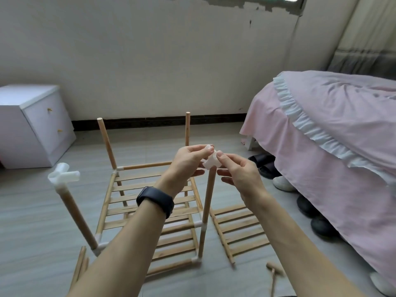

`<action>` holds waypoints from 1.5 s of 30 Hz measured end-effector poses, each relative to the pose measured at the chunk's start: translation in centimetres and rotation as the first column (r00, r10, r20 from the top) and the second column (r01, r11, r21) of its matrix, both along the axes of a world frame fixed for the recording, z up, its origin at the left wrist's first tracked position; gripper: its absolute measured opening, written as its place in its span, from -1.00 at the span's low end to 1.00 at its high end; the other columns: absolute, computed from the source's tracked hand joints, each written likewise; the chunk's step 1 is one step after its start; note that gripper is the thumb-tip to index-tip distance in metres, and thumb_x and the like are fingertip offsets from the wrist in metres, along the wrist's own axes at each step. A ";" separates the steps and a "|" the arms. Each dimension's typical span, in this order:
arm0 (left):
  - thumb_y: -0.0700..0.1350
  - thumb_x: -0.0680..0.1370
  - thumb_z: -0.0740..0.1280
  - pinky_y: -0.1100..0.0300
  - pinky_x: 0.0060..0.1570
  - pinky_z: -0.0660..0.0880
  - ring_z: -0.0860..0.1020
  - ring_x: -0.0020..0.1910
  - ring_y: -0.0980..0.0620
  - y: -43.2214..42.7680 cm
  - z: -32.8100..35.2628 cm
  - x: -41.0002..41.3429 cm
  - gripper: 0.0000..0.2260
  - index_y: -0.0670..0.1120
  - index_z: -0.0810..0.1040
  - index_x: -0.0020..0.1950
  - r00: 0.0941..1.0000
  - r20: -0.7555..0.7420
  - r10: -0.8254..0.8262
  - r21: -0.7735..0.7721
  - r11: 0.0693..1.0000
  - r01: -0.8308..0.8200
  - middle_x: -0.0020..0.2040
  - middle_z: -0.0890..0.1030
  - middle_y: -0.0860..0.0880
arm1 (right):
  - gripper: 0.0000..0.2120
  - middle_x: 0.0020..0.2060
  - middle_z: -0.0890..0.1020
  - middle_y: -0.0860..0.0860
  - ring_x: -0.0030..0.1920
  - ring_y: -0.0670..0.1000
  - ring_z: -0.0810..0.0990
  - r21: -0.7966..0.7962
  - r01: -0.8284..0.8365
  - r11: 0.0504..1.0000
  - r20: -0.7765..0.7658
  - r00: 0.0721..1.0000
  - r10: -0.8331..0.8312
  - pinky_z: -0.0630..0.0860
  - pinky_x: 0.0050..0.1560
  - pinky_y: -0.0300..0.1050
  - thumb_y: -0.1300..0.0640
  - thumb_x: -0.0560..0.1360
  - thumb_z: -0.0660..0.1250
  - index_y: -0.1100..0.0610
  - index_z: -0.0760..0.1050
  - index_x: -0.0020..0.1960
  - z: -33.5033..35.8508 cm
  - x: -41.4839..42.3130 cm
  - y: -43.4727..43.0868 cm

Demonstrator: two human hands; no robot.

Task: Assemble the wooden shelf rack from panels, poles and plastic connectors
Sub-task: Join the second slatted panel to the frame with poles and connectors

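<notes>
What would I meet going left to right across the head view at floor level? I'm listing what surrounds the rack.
White cabinet → near-left pole with plastic connector → rack panel → pole being capped by both hands → spare slatted panel → wooden mallet → shoes → pink-covered bed.

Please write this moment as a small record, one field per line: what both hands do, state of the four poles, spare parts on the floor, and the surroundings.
left hand: grips the white connector from the left
right hand: pinches the same connector, at the top of the near-right pole
near-left pole: already capped with a connector
far poles: both bare on top
spare panel: flat on the floor, right of the rack
wooden mallet: on the floor, near right
bed: on the right, shoes under it
</notes>
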State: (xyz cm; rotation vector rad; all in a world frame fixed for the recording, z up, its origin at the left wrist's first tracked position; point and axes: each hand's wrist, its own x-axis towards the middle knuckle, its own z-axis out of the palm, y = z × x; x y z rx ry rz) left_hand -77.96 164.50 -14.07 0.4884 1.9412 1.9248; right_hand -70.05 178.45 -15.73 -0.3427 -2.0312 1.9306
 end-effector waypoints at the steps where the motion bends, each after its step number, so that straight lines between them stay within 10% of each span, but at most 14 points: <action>1: 0.06 0.59 0.39 0.19 -0.12 0.53 0.66 -0.03 0.00 0.1 0.1 0.0 -0.68 -0.06 0.62 0.28 1.000 -0.001 -0.004 0.004 1.000 0.004 0.00 0.68 -0.06 | -0.74 -0.07 0.74 -0.05 -0.04 -0.05 0.72 0.004 0.014 1.000 -0.003 1.000 -0.014 0.59 -0.08 -0.15 -0.18 0.56 0.39 -0.04 0.69 0.09 0.0 0.0 0.1; 14: 0.12 0.65 0.28 0.37 -0.31 0.51 0.60 -0.08 0.10 0.8 -0.2 0.5 -0.72 0.01 0.63 0.23 0.989 -0.148 0.022 -0.117 0.992 -0.040 -0.05 0.65 0.07 | -0.70 -0.12 0.75 -0.08 -0.01 -0.05 0.71 0.095 0.021 0.995 -0.028 0.999 -0.019 0.65 0.02 -0.07 -0.19 0.55 0.39 0.02 0.72 0.01 -0.8 0.1 -0.2; 18: 0.15 0.66 0.24 0.21 -0.14 0.48 0.62 -0.05 0.04 1.1 -1.1 1.1 -0.77 0.09 0.63 -0.01 0.992 -0.099 0.072 -0.085 0.993 -0.081 -0.09 0.67 0.00 | -0.67 -0.11 0.75 -0.05 0.02 -0.04 0.70 0.085 0.002 0.996 0.028 1.000 -0.004 0.62 0.03 -0.05 -0.21 0.56 0.36 0.03 0.71 -0.04 -0.9 0.0 0.0; 32: 0.19 0.64 0.22 -0.16 0.24 0.50 0.61 0.13 -0.11 0.1 -3.6 3.1 -0.75 0.12 0.62 0.15 0.990 -0.008 0.139 0.039 0.990 -0.139 0.12 0.65 -0.08 | -0.70 -0.11 0.75 -0.07 0.06 -0.04 0.68 -0.023 -0.038 0.999 0.070 0.997 0.039 0.58 0.12 -0.02 -0.11 0.60 0.35 0.10 0.71 0.02 -1.2 -0.3 -0.4; 45: 0.16 0.69 0.12 0.17 -0.08 0.45 0.62 0.01 -0.05 -0.5 -3.4 3.6 -0.70 0.11 0.62 0.04 0.981 -0.116 0.155 -0.008 0.988 -0.157 0.01 0.67 -0.13 | -0.70 -0.19 0.75 0.03 -0.09 0.06 0.74 0.016 0.145 0.989 0.014 0.989 -0.145 0.69 0.03 0.11 -0.11 0.57 0.40 0.11 0.73 -0.09 -1.6 0.2 -2.6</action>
